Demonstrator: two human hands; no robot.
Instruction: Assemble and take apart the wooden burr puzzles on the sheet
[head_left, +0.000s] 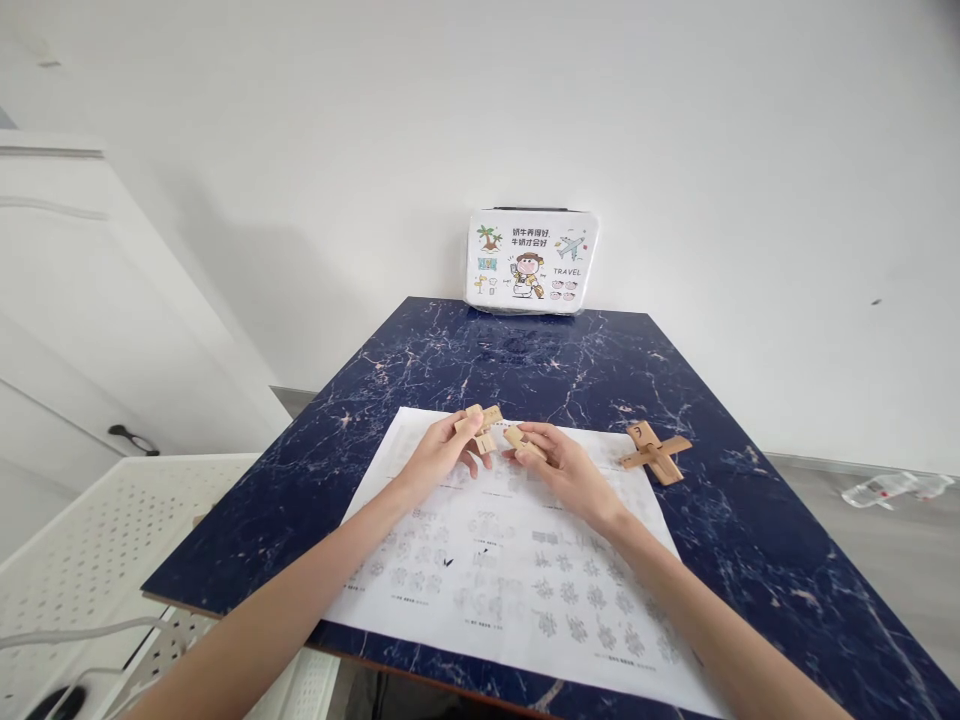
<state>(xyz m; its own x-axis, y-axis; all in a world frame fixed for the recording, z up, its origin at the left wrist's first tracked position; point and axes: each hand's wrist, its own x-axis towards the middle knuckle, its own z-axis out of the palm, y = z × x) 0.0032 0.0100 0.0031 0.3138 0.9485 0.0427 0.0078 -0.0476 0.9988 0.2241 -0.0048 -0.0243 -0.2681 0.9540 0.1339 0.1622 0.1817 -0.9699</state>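
My left hand (442, 447) is closed around a few joined wooden puzzle pieces (489, 417), pale and block-shaped, with the thumb pressed on top. Close by on the right, my right hand (561, 462) grips a notched wooden puzzle piece (517, 438) between thumb and fingers. A small gap separates the pieces in the two hands. Both hands are over a large printed sheet (420, 600) with rows of grey line drawings. Right of the sheet, a cross-shaped group of interlocked wooden pieces (660, 457) lies on the table, with a dark mark on one piece.
The blue marble-patterned table (360, 390) stands against a white wall. At its far edge a white case with cartoon prints (532, 262) leans on the wall. A white perforated surface (82, 540) with cables is at left. A clear plastic bottle (885, 489) lies on the floor at right.
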